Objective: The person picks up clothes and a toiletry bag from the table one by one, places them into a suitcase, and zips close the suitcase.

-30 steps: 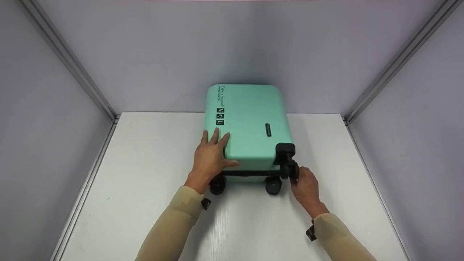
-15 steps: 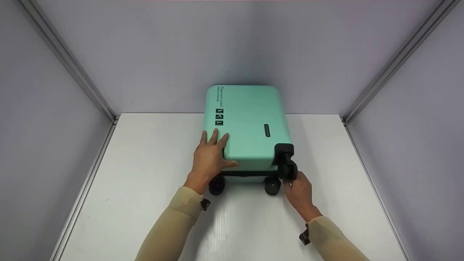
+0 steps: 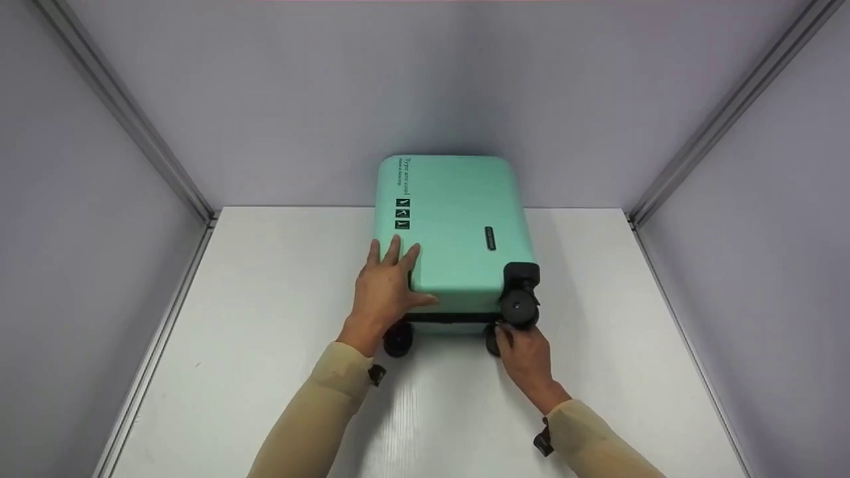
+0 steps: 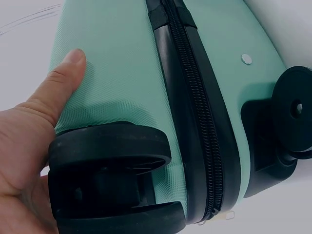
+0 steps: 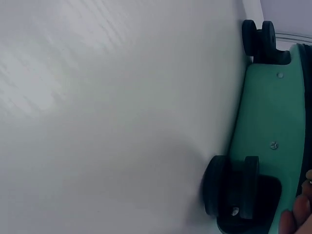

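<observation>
A mint-green suitcase (image 3: 455, 212) lies flat with its black-wheeled end facing me. My left hand (image 3: 382, 292) rests on its near left corner, fingers spread and thumb over the near edge. In the left wrist view, the thumb (image 4: 61, 80) lies on the shell beside a black wheel (image 4: 117, 180). A black zipper (image 4: 195, 102) runs around the side, with a slider near the bottom of that view. My right hand (image 3: 526, 355) pinches a small zipper pull at the near right part of the seam, below the upper right wheel (image 3: 518, 307). The fingers mostly hide the pull.
The suitcase lies on a white tabletop (image 3: 285, 265), close to the grey back wall (image 3: 299, 113). Grey side panels with metal rails (image 3: 159, 159) bound the space. Lower wheels (image 3: 398, 339) stick out at the near end.
My right hand has moved left around the near right corner, along the seam. The upper right wheel has swivelled. My left hand and the suitcase have stayed nearly still.
</observation>
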{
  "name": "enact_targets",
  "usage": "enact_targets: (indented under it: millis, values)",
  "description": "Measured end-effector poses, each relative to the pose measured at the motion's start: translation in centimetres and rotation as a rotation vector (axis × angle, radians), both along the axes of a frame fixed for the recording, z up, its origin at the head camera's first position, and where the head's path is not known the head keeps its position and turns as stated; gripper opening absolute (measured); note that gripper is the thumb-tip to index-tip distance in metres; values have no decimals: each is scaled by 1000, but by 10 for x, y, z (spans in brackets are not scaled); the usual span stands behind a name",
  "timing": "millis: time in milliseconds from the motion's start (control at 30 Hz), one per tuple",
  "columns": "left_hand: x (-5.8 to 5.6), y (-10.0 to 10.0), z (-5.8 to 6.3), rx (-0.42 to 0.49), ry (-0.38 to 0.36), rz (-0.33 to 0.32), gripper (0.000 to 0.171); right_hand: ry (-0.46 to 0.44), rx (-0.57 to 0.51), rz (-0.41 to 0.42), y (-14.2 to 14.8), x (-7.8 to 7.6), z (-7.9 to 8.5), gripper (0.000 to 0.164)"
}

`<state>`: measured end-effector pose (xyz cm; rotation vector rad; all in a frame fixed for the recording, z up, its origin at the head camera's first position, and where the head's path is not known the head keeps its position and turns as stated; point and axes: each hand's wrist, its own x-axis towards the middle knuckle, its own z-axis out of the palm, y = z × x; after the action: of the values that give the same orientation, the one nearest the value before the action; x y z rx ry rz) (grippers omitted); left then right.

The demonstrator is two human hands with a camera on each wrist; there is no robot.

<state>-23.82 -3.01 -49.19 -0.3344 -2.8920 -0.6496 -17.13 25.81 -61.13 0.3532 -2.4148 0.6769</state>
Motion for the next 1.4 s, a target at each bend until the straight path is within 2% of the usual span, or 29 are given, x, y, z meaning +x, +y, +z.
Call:
enact_targets:
  millis: [367,833,1033,1167,1400]
  values:
    - [3,-1,1,10,12,2,108,51,46,44,-24,4,0,12]
    - [0,-3,-1,6,-6,10,110,95,53,101,-38,-2,1,10]
    - [1,-2,-3,39,-14,2,109,60,73,76,-33,-2,0,7]
    - [0,-2,-5,59,-46,-4,108,88,78,54,-32,-2,-2,10]
    - [-1,-1,-7,73,-40,-10,108,103,77,48,-31,-3,-7,14]
